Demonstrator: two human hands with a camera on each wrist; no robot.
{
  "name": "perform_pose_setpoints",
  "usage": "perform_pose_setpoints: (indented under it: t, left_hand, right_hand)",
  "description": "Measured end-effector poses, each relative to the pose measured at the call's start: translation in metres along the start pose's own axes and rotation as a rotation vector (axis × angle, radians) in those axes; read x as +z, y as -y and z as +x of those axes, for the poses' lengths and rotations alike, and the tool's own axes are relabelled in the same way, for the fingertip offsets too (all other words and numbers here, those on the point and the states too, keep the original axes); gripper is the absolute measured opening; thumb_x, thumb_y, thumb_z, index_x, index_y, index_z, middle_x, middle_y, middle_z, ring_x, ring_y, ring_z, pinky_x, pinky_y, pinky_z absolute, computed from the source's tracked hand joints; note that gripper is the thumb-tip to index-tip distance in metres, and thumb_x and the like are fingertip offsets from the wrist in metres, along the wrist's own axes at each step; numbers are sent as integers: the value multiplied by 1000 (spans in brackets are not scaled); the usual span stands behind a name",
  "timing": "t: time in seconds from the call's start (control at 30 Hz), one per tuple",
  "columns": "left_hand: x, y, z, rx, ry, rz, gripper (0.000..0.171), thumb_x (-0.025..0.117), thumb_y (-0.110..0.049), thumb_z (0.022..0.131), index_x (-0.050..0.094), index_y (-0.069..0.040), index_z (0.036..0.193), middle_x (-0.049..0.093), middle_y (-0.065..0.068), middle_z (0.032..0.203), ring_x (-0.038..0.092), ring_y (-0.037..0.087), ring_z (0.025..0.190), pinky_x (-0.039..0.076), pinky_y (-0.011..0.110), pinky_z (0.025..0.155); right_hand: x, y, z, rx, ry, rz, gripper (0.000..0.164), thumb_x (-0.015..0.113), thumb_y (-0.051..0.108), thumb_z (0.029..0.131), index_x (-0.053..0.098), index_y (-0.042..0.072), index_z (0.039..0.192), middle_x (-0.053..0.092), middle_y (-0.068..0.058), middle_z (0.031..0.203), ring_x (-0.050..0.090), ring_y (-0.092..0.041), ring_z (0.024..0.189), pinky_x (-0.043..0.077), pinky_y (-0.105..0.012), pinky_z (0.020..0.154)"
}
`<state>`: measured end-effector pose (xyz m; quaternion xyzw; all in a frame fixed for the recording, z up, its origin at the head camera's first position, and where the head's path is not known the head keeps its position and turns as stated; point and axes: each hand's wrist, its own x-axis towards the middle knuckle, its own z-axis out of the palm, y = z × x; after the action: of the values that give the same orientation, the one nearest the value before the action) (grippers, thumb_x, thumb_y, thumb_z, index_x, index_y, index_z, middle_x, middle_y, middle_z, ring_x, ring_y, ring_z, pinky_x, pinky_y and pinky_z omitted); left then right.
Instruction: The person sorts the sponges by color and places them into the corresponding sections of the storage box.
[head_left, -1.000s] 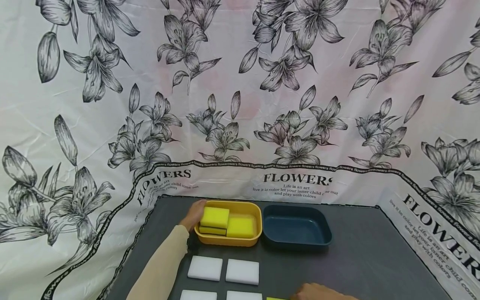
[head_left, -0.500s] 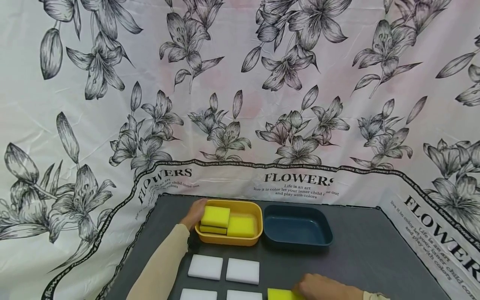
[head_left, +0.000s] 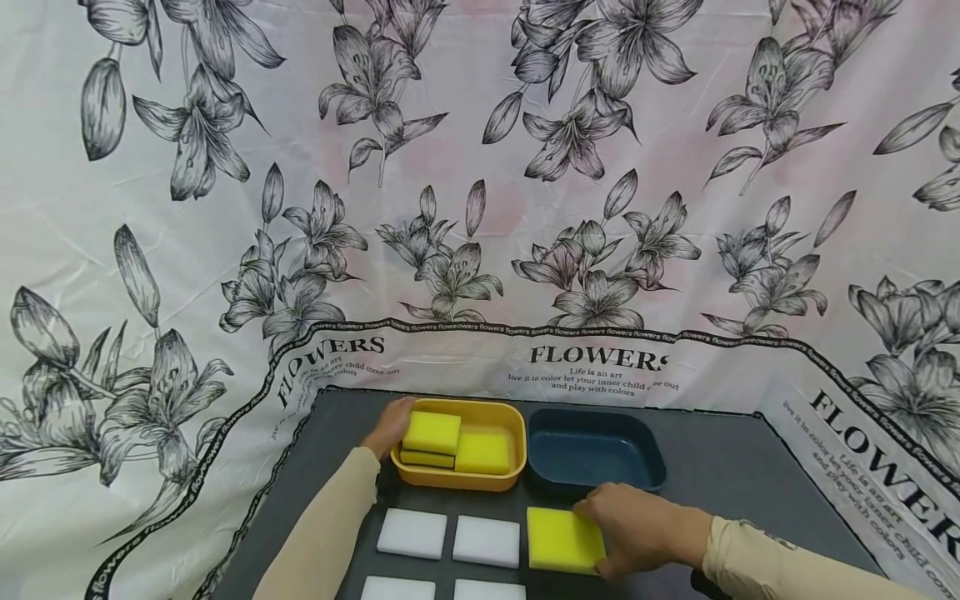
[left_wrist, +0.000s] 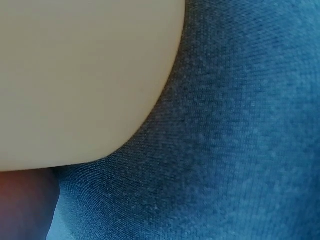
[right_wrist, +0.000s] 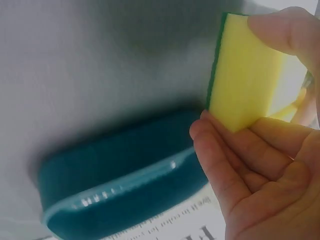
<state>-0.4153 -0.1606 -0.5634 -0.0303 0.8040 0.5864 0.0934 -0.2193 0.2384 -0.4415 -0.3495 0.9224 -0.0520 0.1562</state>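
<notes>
My left hand (head_left: pixel 390 423) grips the left side of a yellow plastic container (head_left: pixel 459 481), whose pale wall (left_wrist: pixel 90 80) fills much of the left wrist view. Inside it lie yellow sponges: one (head_left: pixel 432 432) stacked over another (head_left: pixel 427 458) at left, and one (head_left: pixel 482 453) at right. My right hand (head_left: pixel 637 525) pinches a yellow sponge (head_left: pixel 558 540) between thumb and fingers, in front of the dark blue container (head_left: pixel 588 452). In the right wrist view the sponge (right_wrist: pixel 245 70) shows a green scouring layer, and the blue container (right_wrist: pixel 120 150) stands beyond the fingers (right_wrist: pixel 220 160).
Several white sponge blocks lie in rows on the dark grey tabletop, two (head_left: pixel 412 533) (head_left: pixel 486 542) in full view and others (head_left: pixel 397 588) cut by the lower frame edge. A flower-printed cloth (head_left: pixel 480 358) hangs behind and along the sides.
My right hand has come up from the bottom edge, bringing the yellow sponge forward toward the blue container. The left hand stays on the yellow container.
</notes>
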Motion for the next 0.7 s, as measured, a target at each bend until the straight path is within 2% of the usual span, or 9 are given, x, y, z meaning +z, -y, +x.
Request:
perform_pose_setpoints:
  t: [0.23, 0.4, 0.5, 0.7]
  left_hand:
    - [0, -1, -3, 12, 6, 18, 55, 30, -30, 121, 46, 0, 163, 50, 26, 163, 50, 46, 148, 36, 64, 128]
    - [1, -2, -3, 3, 2, 11, 55, 30, -31, 121, 46, 0, 163, 50, 26, 163, 50, 46, 148, 35, 64, 128]
    - [1, -2, -3, -2, -2, 7, 55, 30, -31, 121, 46, 0, 163, 50, 26, 163, 50, 45, 148, 36, 64, 128]
    - [1, -3, -3, -4, -12, 9, 55, 30, -32, 121, 48, 0, 162, 52, 26, 161, 52, 45, 146, 38, 63, 127]
  right_hand:
    - [-25, -6, 16, -27, -63, -38, 51, 96, 36, 79, 77, 14, 120, 71, 15, 98, 57, 3, 82, 57, -25, 75]
    - [-41, -6, 27, -19, -93, -79, 53, 95, 34, 80, 76, 11, 123, 74, 11, 103, 59, -1, 87, 59, -30, 81]
    - [-47, -8, 34, -2, -101, -95, 53, 94, 34, 80, 77, 11, 124, 74, 10, 104, 61, -3, 90, 60, -33, 84]
    - [-51, -14, 47, -6, -111, -63, 53, 94, 30, 80, 76, 8, 125, 73, 10, 101, 59, -3, 86, 58, -30, 81]
